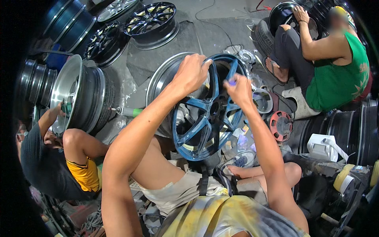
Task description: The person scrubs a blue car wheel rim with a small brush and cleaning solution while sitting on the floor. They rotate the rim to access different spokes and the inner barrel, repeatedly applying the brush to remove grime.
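A blue multi-spoke alloy wheel rim (197, 133) stands tilted in front of me, its spoked face toward me. My left hand (192, 74) is closed over the upper left edge of this rim. Pinched in my right hand (241, 91) is a small purple piece of sandpaper (232, 82), held at the spokes on the rim's upper right. Its fingers partly hide the piece. Behind the blue rim sits a silver wheel rim (160, 75), partly covered by my left arm and the blue rim.
One person (333, 75) in green sits at the right beside a dark wheel (279, 19); another person (51, 158) at the left handles a large silver wheel (67, 93). Black rims (152, 23) lie at the back. A red reel (281, 126) and white bucket (262, 100) stand right.
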Demonstrator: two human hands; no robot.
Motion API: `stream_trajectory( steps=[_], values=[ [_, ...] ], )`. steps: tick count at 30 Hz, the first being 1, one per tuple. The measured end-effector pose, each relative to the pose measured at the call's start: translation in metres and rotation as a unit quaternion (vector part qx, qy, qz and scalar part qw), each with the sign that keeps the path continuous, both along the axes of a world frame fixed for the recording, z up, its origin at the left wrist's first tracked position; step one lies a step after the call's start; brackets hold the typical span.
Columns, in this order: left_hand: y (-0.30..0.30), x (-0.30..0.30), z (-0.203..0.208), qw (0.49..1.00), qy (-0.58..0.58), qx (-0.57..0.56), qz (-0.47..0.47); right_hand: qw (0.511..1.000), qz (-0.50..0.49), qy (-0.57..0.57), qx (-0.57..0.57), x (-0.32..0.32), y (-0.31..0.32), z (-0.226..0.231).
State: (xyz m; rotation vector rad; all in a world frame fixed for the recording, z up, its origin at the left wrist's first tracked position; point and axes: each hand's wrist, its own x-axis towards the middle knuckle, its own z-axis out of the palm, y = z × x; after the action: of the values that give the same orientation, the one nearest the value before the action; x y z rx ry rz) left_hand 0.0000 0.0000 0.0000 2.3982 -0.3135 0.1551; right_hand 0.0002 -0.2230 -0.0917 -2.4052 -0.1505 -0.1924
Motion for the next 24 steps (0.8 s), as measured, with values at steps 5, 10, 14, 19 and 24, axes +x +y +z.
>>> stream_trajectory(
  steps=[5, 10, 14, 19, 24],
  values=[
    [-0.001, -0.006, 0.011, 1.000, 0.022, -0.001, -0.001, 0.996, -0.054, -0.051, 0.055, -0.018, 0.010, -0.008],
    [-0.001, -0.004, 0.004, 1.000, -0.006, -0.004, -0.012, 0.993, -0.067, -0.098, 0.015, 0.018, -0.005, -0.008],
    [-0.004, -0.002, 0.005, 0.999, -0.045, 0.002, -0.015, 0.986, -0.083, -0.145, 0.022, 0.015, 0.003, -0.002],
    [-0.009, -0.006, -0.001, 1.000, -0.002, -0.015, -0.015, 1.000, -0.019, -0.020, 0.007, -0.019, -0.012, -0.015],
    [-0.007, -0.007, 0.003, 1.000, -0.003, 0.005, -0.012, 0.981, -0.096, -0.138, 0.102, -0.019, 0.005, -0.004]
  ],
)
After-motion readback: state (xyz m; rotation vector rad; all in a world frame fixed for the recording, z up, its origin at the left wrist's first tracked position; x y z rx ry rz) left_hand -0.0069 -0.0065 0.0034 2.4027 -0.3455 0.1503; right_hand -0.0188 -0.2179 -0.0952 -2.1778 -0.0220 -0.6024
